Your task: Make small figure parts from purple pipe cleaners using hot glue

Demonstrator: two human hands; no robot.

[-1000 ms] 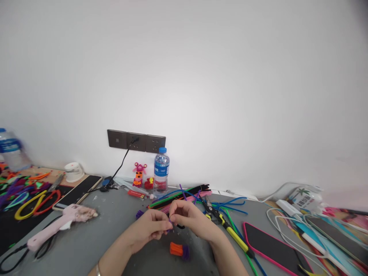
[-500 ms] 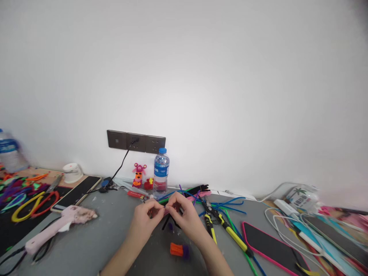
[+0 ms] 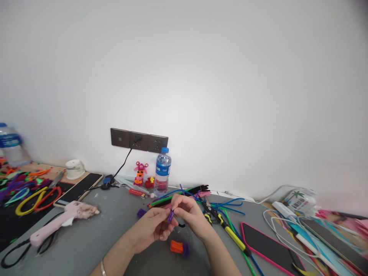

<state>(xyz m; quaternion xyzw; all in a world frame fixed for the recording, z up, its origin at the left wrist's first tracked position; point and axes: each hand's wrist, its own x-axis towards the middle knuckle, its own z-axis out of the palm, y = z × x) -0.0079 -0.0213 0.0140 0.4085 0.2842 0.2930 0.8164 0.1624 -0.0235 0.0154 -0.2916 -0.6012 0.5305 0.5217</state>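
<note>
My left hand (image 3: 153,226) and my right hand (image 3: 188,214) meet above the grey table (image 3: 115,230), both pinched on a small purple pipe-cleaner piece (image 3: 170,216) with a black bit hanging below it. Just under the hands lies an orange and purple coiled piece (image 3: 178,248). Another purple bit (image 3: 140,212) lies left of my left hand. A bundle of loose pipe cleaners (image 3: 184,195) in several colours lies behind the hands.
Yellow-handled pliers (image 3: 222,226) and a pink-edged phone (image 3: 267,249) lie to the right. A pink glue gun (image 3: 57,222), another phone (image 3: 79,188) and scissors sit left. A water bottle (image 3: 162,172), small figures (image 3: 140,174) and a wall socket (image 3: 139,140) are behind. Cables and packets crowd the far right.
My hands drew back toward me from the pipe-cleaner bundle and now hold the purple piece lower and nearer. The camera shifted slightly.
</note>
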